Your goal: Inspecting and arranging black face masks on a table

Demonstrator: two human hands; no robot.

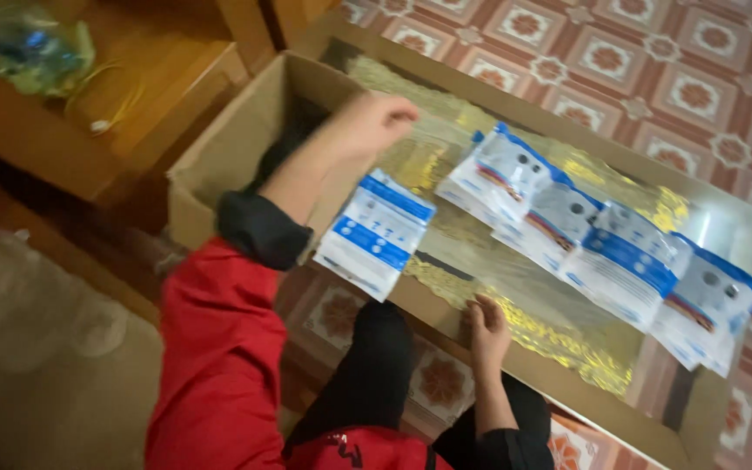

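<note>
left hand (374, 122) gripping packet (376, 232) — over table (515, 313)

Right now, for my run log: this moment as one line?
left hand: raised over cardboard box | right hand: on table edge | loose packet | packet row on table

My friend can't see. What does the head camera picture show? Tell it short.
A person's left hand reaches over a low table with a shiny gold top, beside an open cardboard box, with a blue-and-white packet just below it. The right hand rests on the table's near edge, and a row of similar packets lies along the top.
</note>
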